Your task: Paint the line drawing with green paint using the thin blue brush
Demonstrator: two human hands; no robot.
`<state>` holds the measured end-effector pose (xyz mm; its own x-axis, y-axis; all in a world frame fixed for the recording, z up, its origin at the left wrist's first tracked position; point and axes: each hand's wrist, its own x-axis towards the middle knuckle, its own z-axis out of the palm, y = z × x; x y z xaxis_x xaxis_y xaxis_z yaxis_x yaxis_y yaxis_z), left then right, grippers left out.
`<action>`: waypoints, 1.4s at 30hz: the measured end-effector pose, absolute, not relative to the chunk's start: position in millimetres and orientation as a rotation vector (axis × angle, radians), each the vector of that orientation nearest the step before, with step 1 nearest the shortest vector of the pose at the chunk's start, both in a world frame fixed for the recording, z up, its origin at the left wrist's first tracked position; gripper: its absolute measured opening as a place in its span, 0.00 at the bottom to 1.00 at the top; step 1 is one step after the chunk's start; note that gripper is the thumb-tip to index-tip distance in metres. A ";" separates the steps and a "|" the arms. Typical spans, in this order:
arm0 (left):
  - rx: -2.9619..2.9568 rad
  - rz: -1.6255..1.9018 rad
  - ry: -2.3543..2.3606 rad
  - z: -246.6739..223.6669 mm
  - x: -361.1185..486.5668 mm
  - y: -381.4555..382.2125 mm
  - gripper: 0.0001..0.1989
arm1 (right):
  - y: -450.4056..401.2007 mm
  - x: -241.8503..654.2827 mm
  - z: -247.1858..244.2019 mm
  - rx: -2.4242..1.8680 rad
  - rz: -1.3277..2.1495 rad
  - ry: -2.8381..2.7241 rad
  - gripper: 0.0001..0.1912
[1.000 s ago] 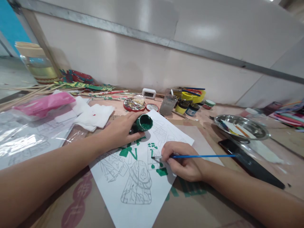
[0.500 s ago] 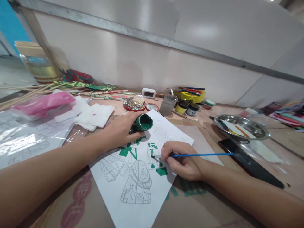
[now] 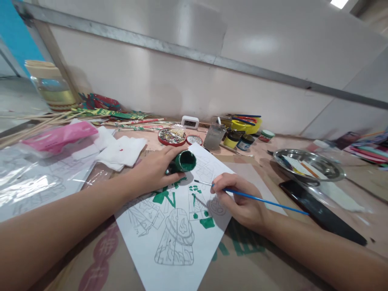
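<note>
My left hand [image 3: 160, 167] is wrapped round a jar of green paint [image 3: 186, 161], tilted so that its mouth faces me. Between the fingers of my right hand [image 3: 242, 198] is a thin paintbrush [image 3: 263, 199] with a blue handle. The brush's dark tip points left, a little below the jar and apart from it. Under both hands lies a white sheet of paper [image 3: 172, 275] with pencil drawings, and several of its shapes carry green paint. My left hand covers part of the sheet's upper left side.
Behind the sheet stand a cup of cloudy water [image 3: 214, 136], paint jars [image 3: 232, 138], a small clock [image 3: 190, 122] and a red-rimmed dish of beads [image 3: 171, 136]. To the right are a metal bowl [image 3: 309, 165] and a black phone [image 3: 321, 212]. White tissues [image 3: 121, 152] lie left.
My right hand has lifted the brush tip off the drawing and moved it up toward the jar. The brush handle now slopes down to the right. My left hand still holds the jar.
</note>
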<state>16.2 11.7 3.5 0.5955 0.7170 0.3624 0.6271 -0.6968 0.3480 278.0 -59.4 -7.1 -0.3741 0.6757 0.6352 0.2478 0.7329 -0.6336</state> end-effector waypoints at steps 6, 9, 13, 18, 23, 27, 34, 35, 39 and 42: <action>2.716 0.746 1.059 3.1 13.9 9.1 0.31 | -58.6 281.6 -7.2 -0.829 0.669 -2.023 0.15; 2.762 0.746 0.977 2.9 12.8 8.8 0.31 | -57.7 282.4 -7.5 -0.893 0.687 -2.050 0.16; 2.787 0.715 0.930 4.8 12.9 7.6 0.32 | -57.8 280.6 -7.4 -0.980 0.708 -2.054 0.16; 2.803 0.680 0.946 6.4 13.6 6.5 0.32 | -58.8 276.1 -5.0 -1.029 0.720 -2.045 0.15; 2.808 0.729 0.904 5.0 14.1 7.3 0.33 | -57.5 276.3 -5.4 -1.070 0.749 -2.028 0.15; 2.782 0.741 0.921 4.2 14.3 7.4 0.32 | -57.3 282.9 -8.1 -0.954 0.751 -2.028 0.16; 2.706 0.695 1.087 6.5 15.4 6.6 0.32 | -60.9 281.7 -2.3 -0.679 0.599 -2.109 0.09; 2.699 0.690 1.092 6.6 15.8 6.9 0.32 | -61.0 280.9 -1.3 -0.683 0.589 -2.118 0.08; 2.676 0.692 1.123 5.6 16.6 8.2 0.33 | -60.8 280.3 1.0 -0.645 0.599 -2.156 0.09; 2.678 0.705 1.128 4.1 16.7 8.9 0.33 | -60.1 281.0 1.1 -0.624 0.590 -2.188 0.09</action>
